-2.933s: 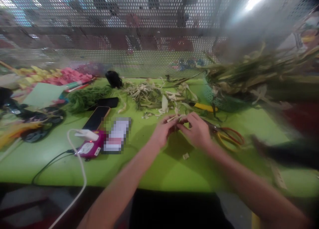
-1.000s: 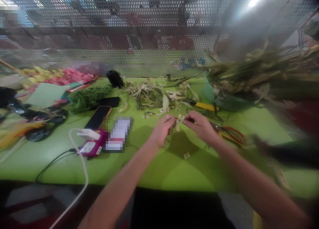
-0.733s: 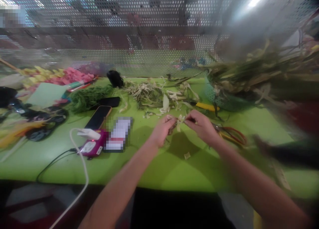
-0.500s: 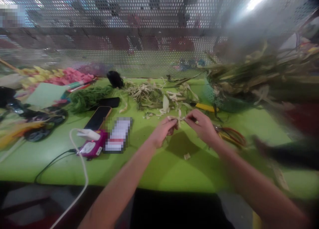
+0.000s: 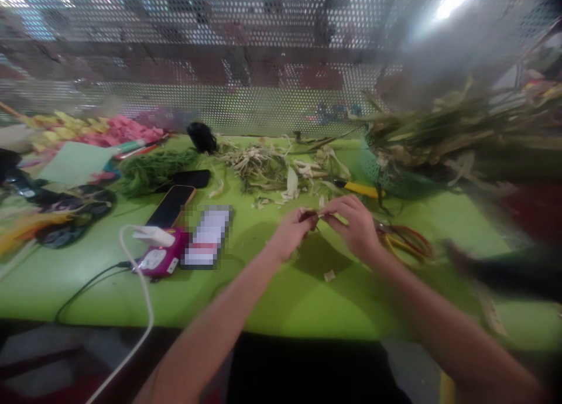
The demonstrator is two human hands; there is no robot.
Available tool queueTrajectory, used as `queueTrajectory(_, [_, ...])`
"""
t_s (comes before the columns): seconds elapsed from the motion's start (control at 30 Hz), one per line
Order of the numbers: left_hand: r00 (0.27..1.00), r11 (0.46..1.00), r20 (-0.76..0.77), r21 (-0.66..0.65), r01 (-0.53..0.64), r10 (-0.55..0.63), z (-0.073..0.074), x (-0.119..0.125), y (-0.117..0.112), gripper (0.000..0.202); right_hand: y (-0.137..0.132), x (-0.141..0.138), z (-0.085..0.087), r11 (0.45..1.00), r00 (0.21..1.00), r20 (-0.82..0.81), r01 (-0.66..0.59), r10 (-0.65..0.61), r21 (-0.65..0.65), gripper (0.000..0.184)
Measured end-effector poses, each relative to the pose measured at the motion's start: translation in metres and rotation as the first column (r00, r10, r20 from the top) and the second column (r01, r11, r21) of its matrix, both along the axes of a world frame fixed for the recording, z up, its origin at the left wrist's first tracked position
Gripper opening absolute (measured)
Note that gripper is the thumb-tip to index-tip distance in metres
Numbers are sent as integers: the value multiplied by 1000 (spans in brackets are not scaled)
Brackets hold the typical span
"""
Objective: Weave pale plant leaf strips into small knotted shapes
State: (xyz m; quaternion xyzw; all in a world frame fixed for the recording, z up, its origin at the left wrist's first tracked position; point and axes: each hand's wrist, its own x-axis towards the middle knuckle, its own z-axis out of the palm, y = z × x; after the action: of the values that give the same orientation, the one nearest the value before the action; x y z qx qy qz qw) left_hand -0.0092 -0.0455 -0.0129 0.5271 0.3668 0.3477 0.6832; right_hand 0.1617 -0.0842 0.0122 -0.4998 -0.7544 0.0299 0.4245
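Observation:
Over the middle of the green table, my two hands meet at a small pale strip of dried husk. My left hand pinches one side of it, fingers closed. From the other side, my right hand grips it between thumb and fingertips. Much of the strip is hidden by the fingers. Below them a small pale scrap lies on the table. Just beyond the hands is a heap of dried husk strips and shreds.
Scissors and a yellow-handled tool lie to the right, near a green basket piled with dry leaves. Phones, a purple power adapter with cables, green fibre and pink and yellow pieces occupy the left. A perforated metal panel stands behind.
My hands have drawn closer together around the strip, and less of it shows. My right fingers now reach over toward the left fingertips. The view has shifted slightly.

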Motion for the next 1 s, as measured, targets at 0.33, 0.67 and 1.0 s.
queueTrajectory(0.33, [998,982,-47,181,52,-44,4,2,-4,19,1,-2,5,945,884,-442,2,-155,-327,14])
queueTrajectory(0.67, [999,998,33,52,-20,18,8,0,-6,24,0,-5,1,904,920,-375,-59,-116,-424,10])
queueTrajectory(1.0, [995,997,73,14,-76,75,6,2,-3,25,1,-4,-2,884,958,-278,-73,-66,-462,16])
